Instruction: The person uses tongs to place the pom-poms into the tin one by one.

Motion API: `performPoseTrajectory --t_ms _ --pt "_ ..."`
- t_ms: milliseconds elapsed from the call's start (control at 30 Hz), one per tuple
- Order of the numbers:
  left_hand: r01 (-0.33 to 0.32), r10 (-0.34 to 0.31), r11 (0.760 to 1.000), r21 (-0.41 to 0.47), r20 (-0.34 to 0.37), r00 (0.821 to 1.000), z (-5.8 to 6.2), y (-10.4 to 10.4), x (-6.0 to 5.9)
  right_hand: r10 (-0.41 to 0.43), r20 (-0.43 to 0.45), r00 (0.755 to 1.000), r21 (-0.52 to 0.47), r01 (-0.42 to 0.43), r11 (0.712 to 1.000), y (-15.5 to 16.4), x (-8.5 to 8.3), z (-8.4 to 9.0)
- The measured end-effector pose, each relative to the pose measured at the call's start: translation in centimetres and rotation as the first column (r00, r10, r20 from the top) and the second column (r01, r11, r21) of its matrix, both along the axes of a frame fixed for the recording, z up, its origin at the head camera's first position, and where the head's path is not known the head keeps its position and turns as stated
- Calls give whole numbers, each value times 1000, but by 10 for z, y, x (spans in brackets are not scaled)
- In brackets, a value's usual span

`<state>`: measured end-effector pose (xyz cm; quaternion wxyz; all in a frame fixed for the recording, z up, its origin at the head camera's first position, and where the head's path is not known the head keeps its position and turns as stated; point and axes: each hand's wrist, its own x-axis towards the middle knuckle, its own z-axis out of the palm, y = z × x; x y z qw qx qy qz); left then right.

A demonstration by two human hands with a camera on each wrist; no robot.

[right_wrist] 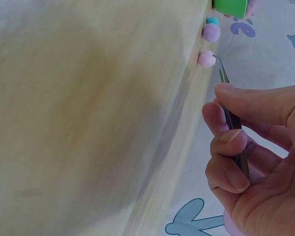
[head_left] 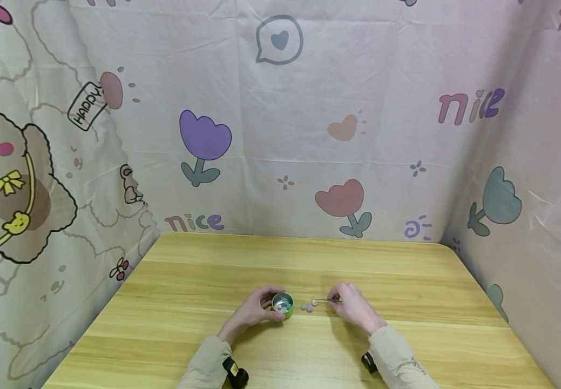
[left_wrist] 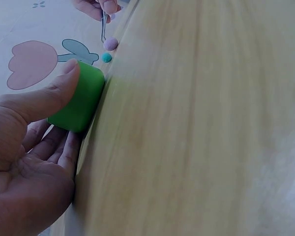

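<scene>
My left hand [head_left: 256, 310] curls round the small green cup [head_left: 282, 304], thumb on its side, holding it on the wooden table [head_left: 406, 281]. My right hand [head_left: 353, 307] pinches a pair of metal tweezers [right_wrist: 230, 113], whose tips touch a pink pompom [right_wrist: 205, 58]. Beyond that pompom, toward the cup, lie a purple pompom [right_wrist: 211, 32] and a teal pompom [right_wrist: 212, 20], just beside each other between my two hands.
</scene>
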<state>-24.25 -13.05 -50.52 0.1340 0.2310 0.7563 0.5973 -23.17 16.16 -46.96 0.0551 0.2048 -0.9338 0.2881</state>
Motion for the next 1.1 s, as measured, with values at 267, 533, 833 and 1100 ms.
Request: performPoseTrajectory --t_ms 267,533,833,1100 --pt "3 -3 1000 -6 -5 1000 1 0 1 6 24 1000 6 -6 1000 -1 1 0" --pt "3 -3 1000 -5 0 1000 0 0 0 -14 18 1000 9 13 1000 -1 1 -1" --pt "1 -1 1000 3 6 1000 -1 0 0 -18 12 1000 -2 18 1000 -1 2 0" --pt "0 0 1000 9 11 1000 -1 0 0 -15 15 1000 -11 15 1000 -2 5 2"
